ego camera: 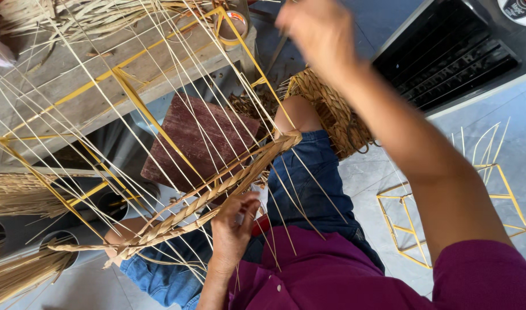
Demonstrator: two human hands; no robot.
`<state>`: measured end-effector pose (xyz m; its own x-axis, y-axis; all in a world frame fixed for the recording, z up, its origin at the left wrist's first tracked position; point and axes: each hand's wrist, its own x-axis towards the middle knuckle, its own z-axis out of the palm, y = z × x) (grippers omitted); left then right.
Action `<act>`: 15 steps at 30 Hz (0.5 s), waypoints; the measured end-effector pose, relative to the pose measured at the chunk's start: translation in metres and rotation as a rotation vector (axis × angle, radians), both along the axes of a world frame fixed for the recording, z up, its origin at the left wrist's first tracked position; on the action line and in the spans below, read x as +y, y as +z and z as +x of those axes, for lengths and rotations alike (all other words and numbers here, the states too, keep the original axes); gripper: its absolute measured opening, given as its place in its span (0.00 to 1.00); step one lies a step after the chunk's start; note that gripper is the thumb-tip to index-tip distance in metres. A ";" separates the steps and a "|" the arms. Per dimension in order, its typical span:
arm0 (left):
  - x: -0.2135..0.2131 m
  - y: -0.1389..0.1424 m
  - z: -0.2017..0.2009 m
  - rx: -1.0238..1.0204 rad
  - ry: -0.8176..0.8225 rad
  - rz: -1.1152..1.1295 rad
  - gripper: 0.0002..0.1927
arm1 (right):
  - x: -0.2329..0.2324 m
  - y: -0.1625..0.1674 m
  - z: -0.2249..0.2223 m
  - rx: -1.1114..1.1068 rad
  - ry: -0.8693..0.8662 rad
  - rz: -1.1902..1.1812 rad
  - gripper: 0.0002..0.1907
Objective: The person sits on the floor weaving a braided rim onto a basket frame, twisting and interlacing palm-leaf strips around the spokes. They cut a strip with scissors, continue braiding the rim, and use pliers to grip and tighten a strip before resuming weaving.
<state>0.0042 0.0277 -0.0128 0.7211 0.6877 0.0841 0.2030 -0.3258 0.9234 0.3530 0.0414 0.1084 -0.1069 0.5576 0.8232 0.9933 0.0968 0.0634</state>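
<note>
Your left hand (pixel 234 227) pinches the braided straw band (pixel 217 192) against the yellow wire frame (pixel 134 100), fingers curled on the braid's lower edge, just above your knees. Your right hand (pixel 317 31) is raised high and blurred; it seems closed on thin straw strands (pixel 177 69), but I cannot tell this for sure.

I think the risk is in the pull: if the right hand draws too hard, a dry strand may snap or slip out of the braid, and the weave may loosen where the left fingers press. The loose strands cross each other much, so they may tangle.

The frame is a box of thin yellow rods, tilted over your lap, with one finished pale braid along its low edge.
</note>
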 end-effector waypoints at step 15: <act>0.023 0.052 -0.017 -0.188 -0.122 -0.031 0.14 | -0.094 -0.039 -0.150 1.529 0.739 -0.362 0.06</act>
